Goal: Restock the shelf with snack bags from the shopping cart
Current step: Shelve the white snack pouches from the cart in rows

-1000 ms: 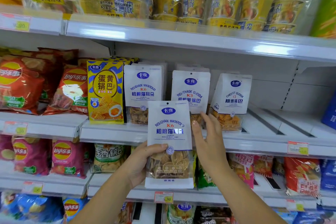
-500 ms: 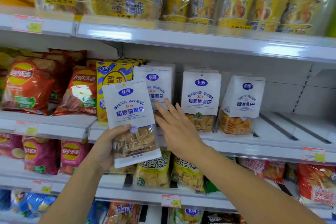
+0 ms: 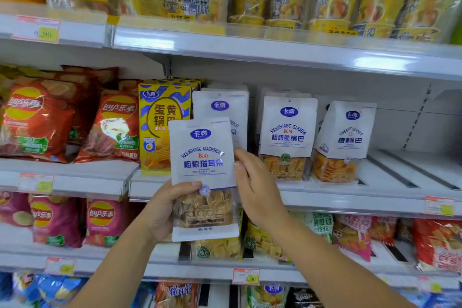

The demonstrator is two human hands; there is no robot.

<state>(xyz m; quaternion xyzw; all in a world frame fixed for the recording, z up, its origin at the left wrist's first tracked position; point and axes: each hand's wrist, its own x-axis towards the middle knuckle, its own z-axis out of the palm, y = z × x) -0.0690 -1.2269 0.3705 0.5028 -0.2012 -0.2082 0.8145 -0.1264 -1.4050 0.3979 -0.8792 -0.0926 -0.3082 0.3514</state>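
A white K6 snack bag (image 3: pixel 203 157) with a clear window of brown crisps is upright in front of the middle shelf (image 3: pixel 325 192). My left hand (image 3: pixel 165 210) grips its lower left side, thumb on the front. My right hand (image 3: pixel 252 187) touches its right edge with fingers spread. Right behind it stands a matching white K6 bag (image 3: pixel 220 107) on the shelf. The shopping cart is out of view.
Right of that row stand a K3 bag (image 3: pixel 287 137) and a chestnut bag (image 3: pixel 345 140); the shelf beyond them is bare with dividers (image 3: pixel 410 172). A yellow bag (image 3: pixel 160 117) and red chip bags (image 3: pixel 110 125) sit to the left. Noodle cups fill the shelf above.
The bag went left and up from in front of the K3 row, and now is in front of the K6 row. My right hand left the shelf and came to the bag's right edge.
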